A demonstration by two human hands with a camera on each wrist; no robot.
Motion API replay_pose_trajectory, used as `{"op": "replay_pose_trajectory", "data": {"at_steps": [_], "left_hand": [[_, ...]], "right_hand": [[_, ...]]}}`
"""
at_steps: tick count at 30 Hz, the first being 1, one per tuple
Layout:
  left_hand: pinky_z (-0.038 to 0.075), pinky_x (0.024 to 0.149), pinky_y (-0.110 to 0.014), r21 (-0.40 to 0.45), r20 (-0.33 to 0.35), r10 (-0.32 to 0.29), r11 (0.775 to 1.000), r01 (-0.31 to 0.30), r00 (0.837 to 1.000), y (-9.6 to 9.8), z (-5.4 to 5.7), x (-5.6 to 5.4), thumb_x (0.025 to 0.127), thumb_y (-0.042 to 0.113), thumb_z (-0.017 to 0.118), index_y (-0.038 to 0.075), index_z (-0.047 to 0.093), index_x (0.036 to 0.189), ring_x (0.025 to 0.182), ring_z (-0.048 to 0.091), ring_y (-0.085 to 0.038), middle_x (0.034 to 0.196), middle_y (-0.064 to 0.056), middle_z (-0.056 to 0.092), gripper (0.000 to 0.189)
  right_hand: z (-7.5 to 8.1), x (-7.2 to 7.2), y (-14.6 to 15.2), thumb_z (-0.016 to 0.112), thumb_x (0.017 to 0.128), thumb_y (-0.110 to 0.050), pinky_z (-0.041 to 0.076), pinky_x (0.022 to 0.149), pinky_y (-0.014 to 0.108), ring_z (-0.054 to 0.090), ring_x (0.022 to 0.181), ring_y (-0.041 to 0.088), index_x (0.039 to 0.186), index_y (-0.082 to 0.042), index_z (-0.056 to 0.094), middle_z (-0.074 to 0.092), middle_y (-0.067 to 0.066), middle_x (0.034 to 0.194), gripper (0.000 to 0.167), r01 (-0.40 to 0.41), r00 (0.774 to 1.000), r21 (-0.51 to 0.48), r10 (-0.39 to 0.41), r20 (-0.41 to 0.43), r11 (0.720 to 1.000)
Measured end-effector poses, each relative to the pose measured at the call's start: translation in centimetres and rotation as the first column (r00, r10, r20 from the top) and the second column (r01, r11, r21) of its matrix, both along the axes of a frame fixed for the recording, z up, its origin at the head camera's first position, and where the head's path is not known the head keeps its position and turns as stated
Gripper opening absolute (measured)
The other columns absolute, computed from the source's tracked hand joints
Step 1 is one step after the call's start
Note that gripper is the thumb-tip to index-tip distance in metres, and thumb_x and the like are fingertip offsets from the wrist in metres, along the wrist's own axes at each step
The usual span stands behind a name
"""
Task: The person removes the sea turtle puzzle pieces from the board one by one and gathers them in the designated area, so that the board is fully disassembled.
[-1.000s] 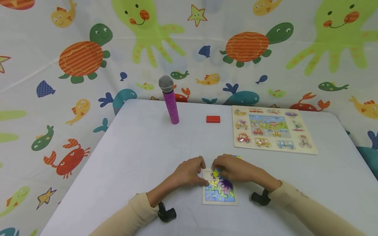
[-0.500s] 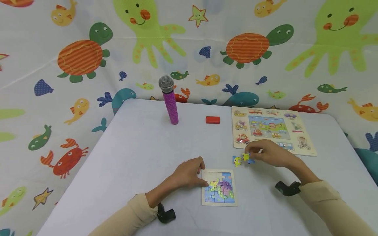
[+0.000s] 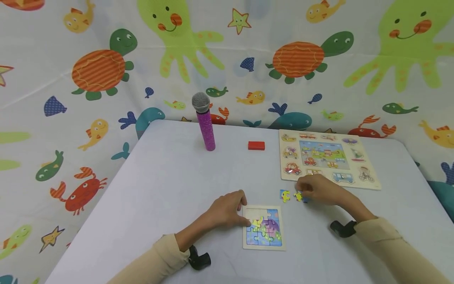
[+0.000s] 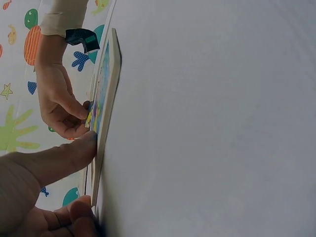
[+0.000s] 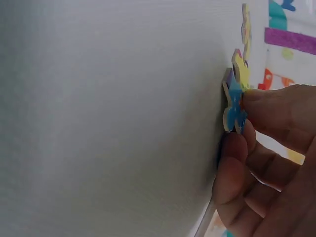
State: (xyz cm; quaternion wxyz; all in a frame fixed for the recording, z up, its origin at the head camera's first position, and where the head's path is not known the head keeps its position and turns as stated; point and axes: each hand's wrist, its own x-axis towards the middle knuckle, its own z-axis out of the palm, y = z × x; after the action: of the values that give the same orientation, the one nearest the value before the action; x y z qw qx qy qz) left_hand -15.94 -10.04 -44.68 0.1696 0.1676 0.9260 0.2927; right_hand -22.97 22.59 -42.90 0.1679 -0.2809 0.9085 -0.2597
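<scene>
My left hand (image 3: 227,211) grips the left edge of a small wooden jigsaw puzzle (image 3: 264,248), its thumb and fingers spread along the frame. Joined sea-picture pieces fill most of that frame, and bare wood shows at its upper left. Beyond the puzzle, my right hand (image 3: 320,190) pinches a yellow-and-blue puzzle piece (image 3: 298,196) low at the table. In the right wrist view the thumb presses on blue puzzle pieces (image 5: 234,106) that overlap; which one it holds is partly hidden. Another loose puzzle piece (image 3: 285,196) lies just to the left.
A wooden peg puzzle board (image 3: 365,184) with vehicle pictures lies at the back right, just behind my right hand. Farther back are a red block (image 3: 256,146) and a purple glitter microphone (image 3: 206,126) standing upright. A sea-animal cloth (image 3: 220,47) hangs behind the white table.
My right hand has left the puzzle and moved to the loose pieces at right, carrying a yellow piece from over the frame, then lowered slightly. The left hand stays on the frame.
</scene>
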Motion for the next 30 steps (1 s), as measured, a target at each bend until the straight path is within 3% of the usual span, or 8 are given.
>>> {"op": "replay_pose_trajectory", "data": {"at_steps": [5, 9, 11, 13, 18, 26, 30], "left_hand": [[0.041, 0.064, -0.03, -0.007, 0.003, 0.005, 1.0, -0.005, 1.0, 0.0, 0.0, 0.1, 0.074, 0.032, 0.093, 0.013, 0.06, 0.107, 0.07, 0.05, -0.013, 0.084, 0.004, 0.054, 0.05], [0.041, 0.064, -0.03, -0.006, 0.004, 0.0, 1.0, 0.0, 1.0, 0.0, -0.1, 0.1, 0.074, 0.033, 0.093, 0.013, 0.061, 0.107, 0.07, 0.05, -0.014, 0.084, 0.004, 0.054, 0.05], [0.041, 0.064, -0.029, -0.003, 0.001, -0.003, 1.0, 0.003, 1.0, -0.1, -0.1, 0.0, 0.074, 0.033, 0.093, 0.013, 0.06, 0.107, 0.07, 0.05, -0.014, 0.084, 0.004, 0.054, 0.05], [0.041, 0.064, -0.029, -0.001, -0.004, -0.004, 1.0, 0.004, 1.0, -0.1, 0.0, 0.0, 0.074, 0.032, 0.093, 0.013, 0.06, 0.106, 0.07, 0.05, -0.013, 0.084, 0.004, 0.054, 0.05], [0.04, 0.063, -0.029, 0.006, -0.003, -0.006, 1.0, 0.006, 1.0, -0.1, 0.0, 0.0, 0.074, 0.031, 0.093, 0.013, 0.059, 0.105, 0.07, 0.049, -0.013, 0.083, 0.003, 0.054, 0.049], [0.04, 0.063, -0.028, 0.0, 0.0, -0.018, 1.0, 0.018, 1.0, 0.0, 0.1, -0.1, 0.074, 0.032, 0.092, 0.014, 0.059, 0.105, 0.069, 0.048, -0.012, 0.084, 0.003, 0.053, 0.049], [0.039, 0.063, -0.028, 0.001, -0.003, -0.02, 1.0, 0.02, 1.0, 0.0, 0.2, -0.1, 0.075, 0.032, 0.092, 0.013, 0.059, 0.106, 0.069, 0.047, -0.012, 0.084, 0.003, 0.053, 0.049]], "right_hand": [[-0.3, 0.1, -0.4, 0.07, 0.093, -0.004, 0.041, 0.066, 0.03, 0.048, 0.073, 0.013, 0.092, -0.012, 0.066, 0.052, -0.005, 0.076, 0.009, 0.007, 0.996, 0.063, -0.001, -0.086, 0.998], [0.3, 1.3, -1.7, 0.071, 0.093, -0.005, 0.046, 0.07, 0.032, 0.05, 0.077, 0.012, 0.098, -0.01, 0.068, 0.056, -0.006, 0.081, 0.007, 0.027, 0.988, 0.099, -0.011, -0.157, 0.995], [0.9, 2.2, -2.9, 0.072, 0.092, -0.005, 0.05, 0.074, 0.033, 0.054, 0.082, 0.013, 0.105, -0.009, 0.071, 0.061, -0.005, 0.088, 0.013, -0.01, 0.986, 0.086, 0.024, -0.163, 0.996], [1.2, 3.0, -4.2, 0.072, 0.092, -0.005, 0.053, 0.08, 0.034, 0.057, 0.087, 0.012, 0.112, -0.009, 0.072, 0.065, -0.004, 0.098, 0.021, -0.096, 0.984, 0.055, 0.103, -0.144, 0.994], [1.0, 4.1, -6.5, 0.071, 0.094, -0.007, 0.053, 0.084, 0.031, 0.059, 0.094, 0.008, 0.121, -0.016, 0.073, 0.064, -0.004, 0.113, 0.028, -0.306, 0.948, 0.053, 0.31, -0.069, 0.95], [0.4, 4.0, -7.4, 0.075, 0.091, -0.008, 0.052, 0.081, 0.03, 0.055, 0.089, 0.009, 0.119, -0.02, 0.073, 0.06, -0.005, 0.111, 0.03, -0.366, 0.915, 0.17, 0.387, -0.113, 0.915], [0.6, 3.9, -7.8, 0.078, 0.089, -0.007, 0.052, 0.081, 0.03, 0.055, 0.091, 0.011, 0.118, -0.019, 0.072, 0.06, -0.004, 0.111, 0.032, -0.372, 0.911, 0.194, 0.397, -0.113, 0.908]]}}
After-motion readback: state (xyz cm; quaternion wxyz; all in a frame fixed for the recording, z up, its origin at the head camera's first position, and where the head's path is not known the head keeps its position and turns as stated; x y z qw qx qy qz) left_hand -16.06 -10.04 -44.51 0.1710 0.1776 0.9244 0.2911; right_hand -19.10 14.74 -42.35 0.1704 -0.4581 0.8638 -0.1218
